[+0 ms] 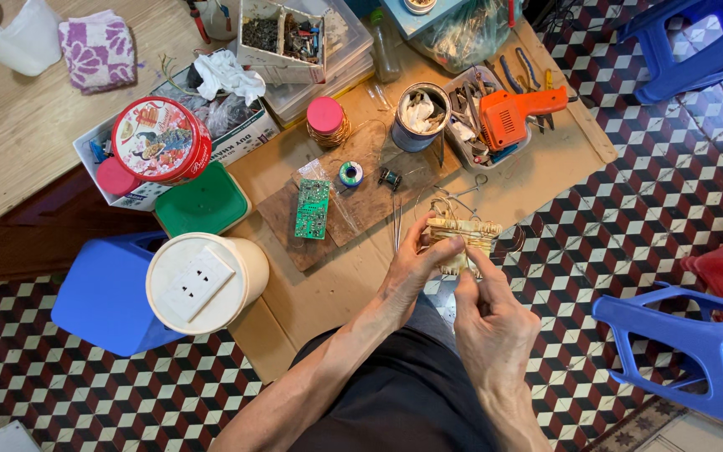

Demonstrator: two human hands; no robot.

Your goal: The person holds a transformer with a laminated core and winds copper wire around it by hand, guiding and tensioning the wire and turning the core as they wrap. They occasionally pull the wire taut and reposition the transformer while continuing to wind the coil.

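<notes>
My left hand grips a small yellowish wound coil block with loose thin wires sticking out of its top. My right hand is close beside it, its fingers pinched at the block's lower edge; whether they hold a wire is too small to tell. Both hands hover above my lap, over the near edge of a cardboard sheet laid on the floor. A green circuit board lies on a wooden board just left of my hands, with tweezers next to it.
An orange glue gun rests in a tray of tools. Nearby stand a tin can, a pink-topped wire spool, a solder reel, a red round tin, a white cylinder with a socket plate and blue plastic stools.
</notes>
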